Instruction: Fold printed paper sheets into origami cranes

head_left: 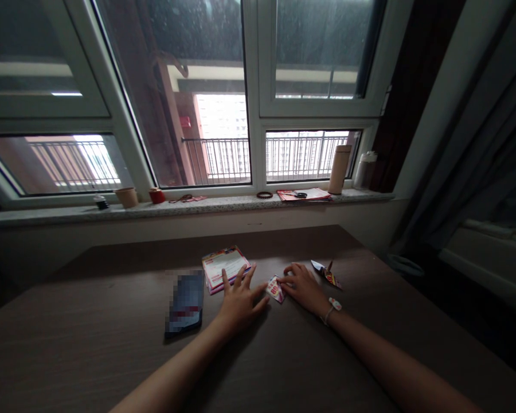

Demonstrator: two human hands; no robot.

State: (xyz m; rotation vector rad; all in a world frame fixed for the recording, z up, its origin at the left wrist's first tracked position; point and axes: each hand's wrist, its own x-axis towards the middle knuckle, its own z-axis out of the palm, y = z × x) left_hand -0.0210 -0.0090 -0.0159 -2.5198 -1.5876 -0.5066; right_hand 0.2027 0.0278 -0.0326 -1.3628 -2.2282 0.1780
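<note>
A small folded piece of printed paper (276, 289), white with pink and red print, lies on the table between my hands. My left hand (239, 301) is open with its fingers spread. Its index finger and thumb reach the paper's left edge, while the other fingertips extend over the near right part of a stack of printed sheets (218, 268). My right hand (303, 287), wearing a bracelet (334, 304), has bent fingers pinching the paper at its right edge. Right of that hand, a folded paper figure (327, 274) stands on the table.
A dark phone (186, 304), partly pixelated, lies left of my left hand on the brown table (112, 287). Along the windowsill stand a paper cup (127, 197), a red container (157, 195), scissors (300, 195) on red sheets, a tan flask (339, 169) and a pale bottle (364, 170).
</note>
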